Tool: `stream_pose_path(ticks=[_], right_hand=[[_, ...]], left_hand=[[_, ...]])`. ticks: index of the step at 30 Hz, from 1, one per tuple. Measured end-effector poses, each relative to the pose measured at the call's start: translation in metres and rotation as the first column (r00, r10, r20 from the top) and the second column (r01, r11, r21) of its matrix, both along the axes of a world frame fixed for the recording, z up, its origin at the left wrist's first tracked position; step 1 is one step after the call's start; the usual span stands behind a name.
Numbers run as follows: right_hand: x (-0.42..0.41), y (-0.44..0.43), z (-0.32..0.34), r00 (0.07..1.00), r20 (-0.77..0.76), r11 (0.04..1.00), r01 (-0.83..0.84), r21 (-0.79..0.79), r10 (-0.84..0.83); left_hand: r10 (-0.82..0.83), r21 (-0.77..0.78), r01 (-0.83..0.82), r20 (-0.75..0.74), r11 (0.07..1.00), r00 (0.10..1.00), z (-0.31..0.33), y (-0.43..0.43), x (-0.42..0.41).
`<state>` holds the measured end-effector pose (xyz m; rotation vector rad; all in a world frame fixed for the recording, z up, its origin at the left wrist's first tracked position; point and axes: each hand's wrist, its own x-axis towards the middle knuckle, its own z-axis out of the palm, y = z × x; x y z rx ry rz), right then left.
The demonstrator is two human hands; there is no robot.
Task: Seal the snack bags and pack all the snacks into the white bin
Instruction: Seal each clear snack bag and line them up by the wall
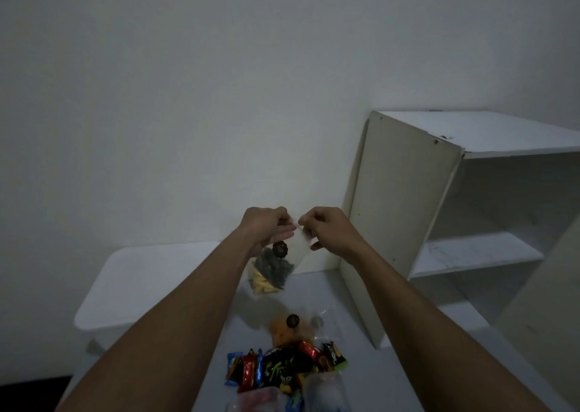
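Note:
I hold a clear snack bag [276,267] up in the air above the table. Dark round cookies and yellow pieces fill its lower part. My left hand [266,226] pinches the bag's top edge on the left and my right hand [326,229] pinches it on the right. The white bin [141,286] stands at the left, below my left forearm. On the table lies a second clear bag [292,327] with orange snacks and a dark cookie. In front of it sits a pile of small wrapped snacks [282,367] in several colours.
A white shelf unit [464,223] with open compartments stands at the right, close to my right hand. A plain white wall fills the background. More clear packaging [323,393] lies at the bottom edge of the white table [361,380].

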<state>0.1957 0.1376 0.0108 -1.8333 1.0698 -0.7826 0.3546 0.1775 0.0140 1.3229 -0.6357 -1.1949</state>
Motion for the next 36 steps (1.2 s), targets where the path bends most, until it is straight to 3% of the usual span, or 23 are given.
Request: stream_pose_path(ticks=[3, 6, 9, 13, 16, 18, 20, 27, 32, 36], right_hand=[[-0.007, 0.002, -0.022, 0.999, 0.040, 1.000, -0.002, -0.029, 0.003], [-0.010, -0.010, -0.056, 0.997, -0.072, 1.000, -0.027, -0.016, 0.026], [-0.005, -0.030, -0.087, 0.996, -0.042, 0.996, 0.076, -0.047, -0.078], [-0.001, -0.059, -0.113, 0.979, 0.035, 0.979, 0.203, 0.011, -0.203], [-0.002, -0.082, -0.133, 0.982, 0.052, 0.982, 0.176, 0.062, -0.179], [-0.002, -0.099, -0.150, 0.985, 0.045, 0.982, 0.161, 0.101, -0.167], [0.001, -0.118, -0.167, 0.985, 0.029, 0.977, 0.163, 0.136, -0.169], [0.010, -0.164, -0.221, 0.928, 0.019, 0.918, 0.365, 0.158, -0.372], [0.016, -0.187, -0.259, 0.932, -0.090, 0.920, 0.361, 0.152, -0.351], [0.015, -0.195, -0.269, 0.936, -0.164, 0.892, 0.348, 0.288, -0.312]], left_hand=[[0.043, -0.006, -0.043, -0.038, 0.999, 0.998, -0.006, -0.010, -0.001], [0.069, 0.015, -0.068, -0.036, 0.998, 0.997, -0.016, -0.022, -0.001], [0.076, 0.054, -0.080, 0.063, 0.995, 0.995, -0.032, -0.033, -0.003], [0.207, 0.091, -0.241, 0.282, 0.966, 0.937, -0.079, -0.049, 0.008], [0.046, 0.221, -0.157, 0.436, 0.963, 0.899, -0.123, -0.060, 0.011], [-0.067, 0.264, -0.045, 0.403, 0.964, 0.913, -0.149, -0.070, 0.006], [-0.069, 0.266, -0.022, 0.328, 0.964, 0.942, -0.170, -0.083, -0.001], [0.065, 0.234, -0.157, 0.359, 0.959, 0.931, -0.236, -0.140, -0.015], [0.115, 0.287, -0.222, 0.346, 0.932, 0.931, -0.285, -0.166, -0.018], [0.152, 0.346, -0.260, 0.311, 0.901, 0.938, -0.327, -0.186, -0.012]])
